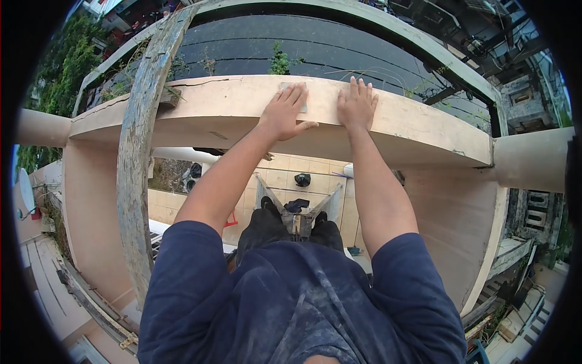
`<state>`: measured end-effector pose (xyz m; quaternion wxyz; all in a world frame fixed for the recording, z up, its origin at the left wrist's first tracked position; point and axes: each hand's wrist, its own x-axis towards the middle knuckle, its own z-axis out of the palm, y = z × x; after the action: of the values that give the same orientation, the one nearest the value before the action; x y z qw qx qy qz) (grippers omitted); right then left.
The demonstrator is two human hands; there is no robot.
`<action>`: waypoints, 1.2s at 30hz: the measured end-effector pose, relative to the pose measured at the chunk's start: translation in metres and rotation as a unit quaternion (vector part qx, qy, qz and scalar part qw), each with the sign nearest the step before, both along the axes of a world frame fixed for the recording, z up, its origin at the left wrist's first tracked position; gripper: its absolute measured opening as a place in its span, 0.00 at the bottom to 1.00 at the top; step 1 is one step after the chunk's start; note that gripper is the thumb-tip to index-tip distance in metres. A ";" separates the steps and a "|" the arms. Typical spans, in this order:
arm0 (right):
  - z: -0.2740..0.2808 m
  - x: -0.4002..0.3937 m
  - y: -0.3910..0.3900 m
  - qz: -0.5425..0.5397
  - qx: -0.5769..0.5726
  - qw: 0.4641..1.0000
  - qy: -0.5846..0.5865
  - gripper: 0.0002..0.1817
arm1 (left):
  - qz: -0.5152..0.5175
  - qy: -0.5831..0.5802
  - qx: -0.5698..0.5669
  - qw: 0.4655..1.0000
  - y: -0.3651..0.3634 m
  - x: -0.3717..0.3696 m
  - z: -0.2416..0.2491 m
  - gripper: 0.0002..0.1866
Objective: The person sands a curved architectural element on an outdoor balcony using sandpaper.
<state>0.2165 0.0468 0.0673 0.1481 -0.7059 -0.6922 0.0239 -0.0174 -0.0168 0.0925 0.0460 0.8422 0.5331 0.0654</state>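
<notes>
My left hand [285, 112] lies over a small grey-green sheet of sandpaper [302, 104], pressing it onto the top of a peach-painted concrete beam [418, 118]. Its fingers are extended and the thumb points right; most of the sheet is hidden beneath the palm. Just to the right, my right hand [357, 106] rests flat on the same beam, fingers slightly apart and pointing away from me, holding nothing.
A weathered wooden plank [142, 133] leans across the beam at left. Beyond are dark roof panels [236, 45] and a small green plant [279, 60]. Far below my feet, a ladder [330, 200] stands on a tiled floor [276, 176], near a black bag [302, 179].
</notes>
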 end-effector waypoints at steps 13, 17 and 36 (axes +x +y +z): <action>0.009 -0.001 0.000 0.020 -0.046 0.999 -0.012 0.36 | 0.047 0.020 0.027 0.998 -0.024 0.029 -0.006 0.63; 0.015 -0.005 0.005 0.021 -0.052 0.998 -0.041 0.37 | 0.024 -0.013 0.055 0.998 -0.048 0.046 -0.010 0.58; 0.000 0.002 0.005 0.031 -0.041 0.997 -0.049 0.37 | 0.030 0.002 0.090 0.996 0.007 0.004 -0.019 0.59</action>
<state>0.2183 0.0521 0.0677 0.0841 -0.6902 -0.7184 0.0218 -0.0139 -0.0101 0.0737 -0.0331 0.8269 0.5500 0.1125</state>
